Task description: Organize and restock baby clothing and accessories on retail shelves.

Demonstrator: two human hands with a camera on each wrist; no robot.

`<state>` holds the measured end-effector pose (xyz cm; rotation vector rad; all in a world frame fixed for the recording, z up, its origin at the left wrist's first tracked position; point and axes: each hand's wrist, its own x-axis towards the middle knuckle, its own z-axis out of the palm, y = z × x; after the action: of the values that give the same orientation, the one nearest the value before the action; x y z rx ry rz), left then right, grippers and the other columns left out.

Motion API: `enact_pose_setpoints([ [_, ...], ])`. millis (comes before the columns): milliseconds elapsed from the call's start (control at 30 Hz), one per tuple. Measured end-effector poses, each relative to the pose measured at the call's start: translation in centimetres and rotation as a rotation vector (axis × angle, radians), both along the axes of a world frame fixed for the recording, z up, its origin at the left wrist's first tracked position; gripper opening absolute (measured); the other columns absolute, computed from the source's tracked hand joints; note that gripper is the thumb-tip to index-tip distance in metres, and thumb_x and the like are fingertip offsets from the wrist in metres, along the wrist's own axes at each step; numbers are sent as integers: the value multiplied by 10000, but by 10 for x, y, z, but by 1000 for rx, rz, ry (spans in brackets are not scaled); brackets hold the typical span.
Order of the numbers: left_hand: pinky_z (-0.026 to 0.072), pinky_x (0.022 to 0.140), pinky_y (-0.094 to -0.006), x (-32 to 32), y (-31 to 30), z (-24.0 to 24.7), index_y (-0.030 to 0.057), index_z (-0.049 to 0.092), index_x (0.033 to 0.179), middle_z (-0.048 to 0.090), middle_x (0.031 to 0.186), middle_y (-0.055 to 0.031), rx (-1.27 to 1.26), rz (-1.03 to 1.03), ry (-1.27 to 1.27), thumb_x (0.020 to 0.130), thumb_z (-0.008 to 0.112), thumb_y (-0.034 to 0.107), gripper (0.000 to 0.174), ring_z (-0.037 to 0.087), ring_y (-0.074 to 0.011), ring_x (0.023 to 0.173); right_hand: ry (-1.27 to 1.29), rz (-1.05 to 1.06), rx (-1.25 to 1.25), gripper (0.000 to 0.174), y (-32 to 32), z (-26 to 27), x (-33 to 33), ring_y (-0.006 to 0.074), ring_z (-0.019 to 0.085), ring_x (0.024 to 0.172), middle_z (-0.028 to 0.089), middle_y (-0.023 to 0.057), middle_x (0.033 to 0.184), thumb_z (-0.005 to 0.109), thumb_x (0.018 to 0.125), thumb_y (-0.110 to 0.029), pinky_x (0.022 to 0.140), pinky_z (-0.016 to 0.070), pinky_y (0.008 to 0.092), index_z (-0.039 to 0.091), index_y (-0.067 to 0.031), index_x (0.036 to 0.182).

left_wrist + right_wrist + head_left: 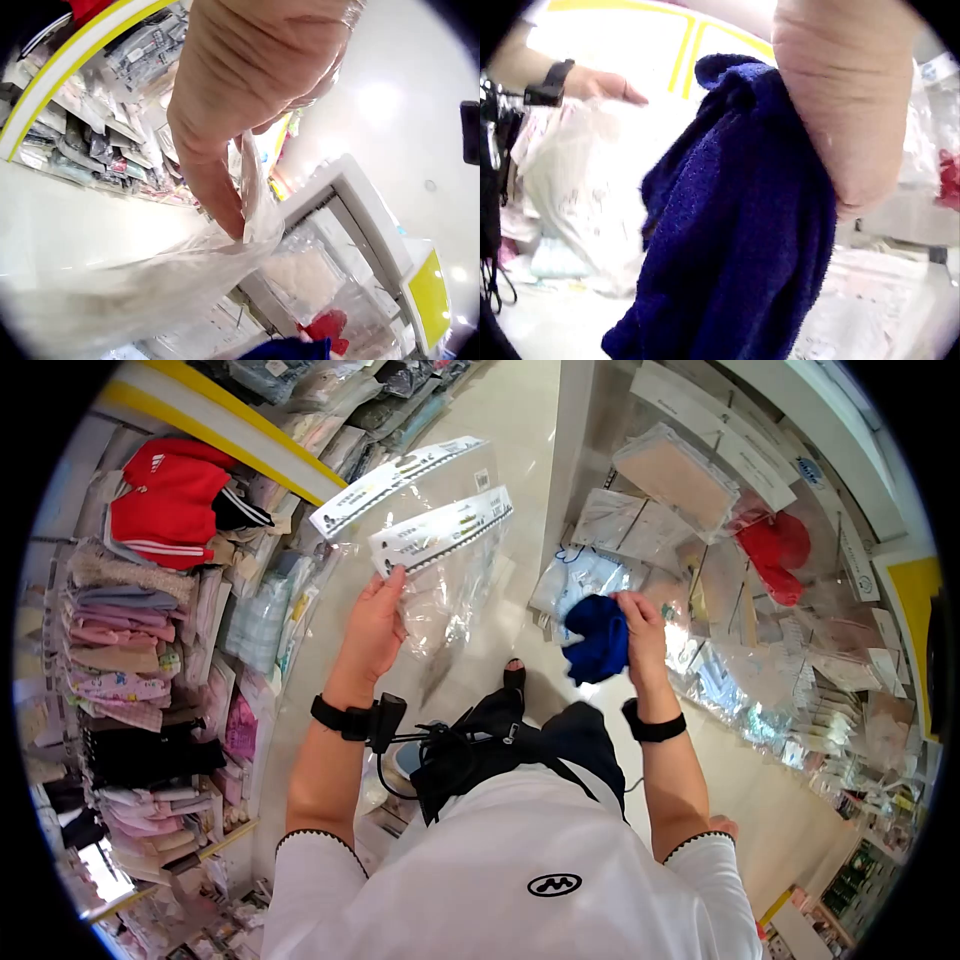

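Clear plastic bags (440, 595) with white printed header strips (440, 535) hang from the left hand (378, 615), whose thumb and fingers pinch them near the lower strip. In the left wrist view that hand (247, 82) grips the crinkled clear plastic (259, 202). Dark blue fuzzy cloth (597, 640) is bunched in the fingers of the right hand (643, 635), apart from the bags. The right wrist view shows the cloth (735, 217) hanging down beside the right hand (847, 97); the fingertips are hidden behind it.
Shelves of folded clothes (125, 630) stand at the left, with a red garment (170, 500) on top. At the right hang packaged goods (680, 475) and a red item (775, 550). Pale floor (510, 420) runs between them. A cable (395, 785) hangs near the left forearm.
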<state>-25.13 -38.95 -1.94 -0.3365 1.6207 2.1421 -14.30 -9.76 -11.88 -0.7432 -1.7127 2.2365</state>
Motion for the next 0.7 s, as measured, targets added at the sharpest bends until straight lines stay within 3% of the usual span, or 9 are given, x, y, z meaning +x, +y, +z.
enact_pose_setpoints([
  [100, 333, 423, -141, 35, 14, -8, 98, 541, 1105, 609, 893, 44, 29, -53, 33, 905, 542, 279, 270, 473, 13, 564, 235, 103, -178, 285, -42, 59, -2, 102, 556, 890, 608, 41, 997, 474, 938, -270, 814, 436, 234, 593, -31, 1037],
  [167, 339, 432, -147, 70, 40, -8, 90, 534, 1127, 611, 912, 30, 27, 35, -9, 908, 521, 237, 263, 506, 7, 605, 532, 252, 45, 379, -71, 80, 13, 231, 420, 1170, 419, 122, 1302, 545, 874, -285, 999, 319, 356, 535, -68, 1184],
  [233, 345, 453, -154, 107, 69, 9, 86, 531, 1136, 603, 904, 26, 48, 47, -12, 913, 499, 214, 259, 505, -5, 625, 698, 363, 826, 467, -89, 77, 31, 332, 367, 1216, 354, 166, 1358, 606, 793, -230, 1031, 269, 415, 517, -109, 1236],
  [333, 387, 514, -169, 153, 93, 22, 78, 525, 1155, 598, 904, 14, 70, 2, 45, 927, 464, 202, 266, 526, -44, 706, 683, 189, 836, 520, -85, 70, 51, 392, 359, 1207, 339, 192, 1370, 628, 744, -180, 1037, 250, 451, 511, -132, 1249],
  [433, 434, 655, -204, 184, 87, 18, 46, 516, 1178, 616, 936, -8, -44, -89, 79, 944, 460, 265, 326, 546, -81, 810, 593, 110, 442, 443, -74, 83, 63, 286, 417, 1193, 406, 169, 1329, 556, 830, -150, 990, 328, 356, 485, -92, 1263],
  [500, 426, 698, -206, 202, 105, 26, 30, 521, 1177, 621, 937, -8, -56, -70, 158, 945, 464, 291, 354, 540, -70, 798, 426, 194, -66, 417, -61, 83, 62, 212, 460, 1140, 466, 128, 1274, 498, 874, -146, 960, 352, 302, 456, -55, 1279],
  [533, 420, 805, -233, 211, 115, 30, 7, 532, 1172, 614, 989, -27, 15, -22, 169, 944, 466, 293, 372, 549, -93, 858, 332, 232, -314, 405, -54, 81, 65, 175, 481, 1113, 496, 108, 1246, 469, 896, -144, 944, 365, 275, 442, -37, 1286],
  [567, 418, 826, -251, 215, 117, 33, 6, 522, 1182, 608, 1010, -42, 73, 17, 170, 946, 458, 288, 373, 547, -111, 891, 282, 329, -409, 405, -46, 71, 70, 110, 502, 1045, 543, 56, 1173, 436, 928, -170, 920, 378, 242, 414, 3, 1294],
  [700, 411, 909, -325, 204, 100, 42, 5, 482, 1225, 585, 1096, -101, 302, 171, 164, 953, 425, 268, 383, 542, -183, 1019, 207, 454, -329, 401, -34, 52, 110, 102, 532, 983, 553, 52, 1147, 481, 900, -146, 841, 422, 216, 442, 2, 1271],
])
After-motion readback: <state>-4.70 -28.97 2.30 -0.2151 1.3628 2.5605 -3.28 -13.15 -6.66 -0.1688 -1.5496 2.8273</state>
